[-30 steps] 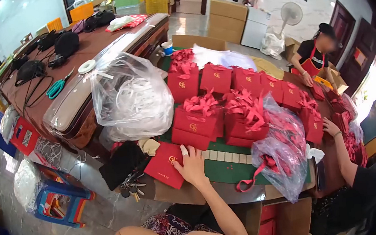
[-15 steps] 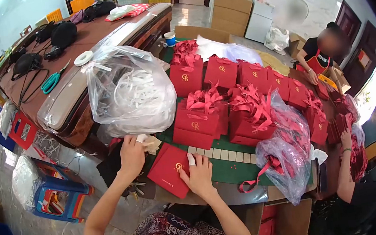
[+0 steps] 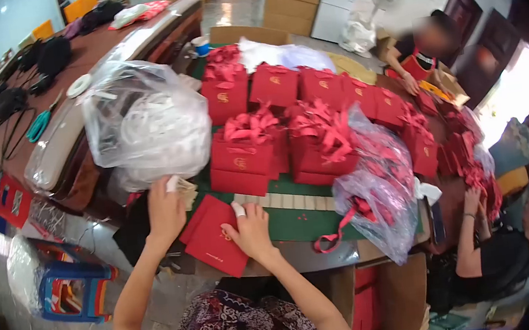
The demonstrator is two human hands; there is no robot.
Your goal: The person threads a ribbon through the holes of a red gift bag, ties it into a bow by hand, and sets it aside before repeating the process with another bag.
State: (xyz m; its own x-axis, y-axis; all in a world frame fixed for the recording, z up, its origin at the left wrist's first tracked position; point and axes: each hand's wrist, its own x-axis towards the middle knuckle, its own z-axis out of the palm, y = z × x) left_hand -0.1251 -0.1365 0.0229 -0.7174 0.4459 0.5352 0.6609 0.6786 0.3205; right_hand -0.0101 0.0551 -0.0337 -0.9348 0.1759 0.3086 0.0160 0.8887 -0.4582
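Observation:
Two overlapping red gift bags (image 3: 211,236) lie flat at the table's near edge, with gold lettering on the top one. My right hand (image 3: 252,231) rests on that bag with its fingers apart, the index finger wrapped in white tape. To the left, my left hand (image 3: 167,212) is beside a crumpled beige piece (image 3: 187,193), a taped finger by it. Its fingers are bent and their tips are partly hidden, so what they hold does not show. A row of small pale rectangles (image 3: 288,201) lies on the green mat (image 3: 291,227) beyond the right hand.
Red bags with ribbon handles (image 3: 241,161) stand in rows across the mat. A clear bag of white strips (image 3: 149,126) is at left, another plastic bag with red ribbon (image 3: 380,210) at right. Teal scissors (image 3: 38,127) lie on the brown table. Co-workers sit at the right.
The view has shifted, so the table contents appear further left and slightly higher. Both hands keep nearly the same places by the red bags and the beige piece.

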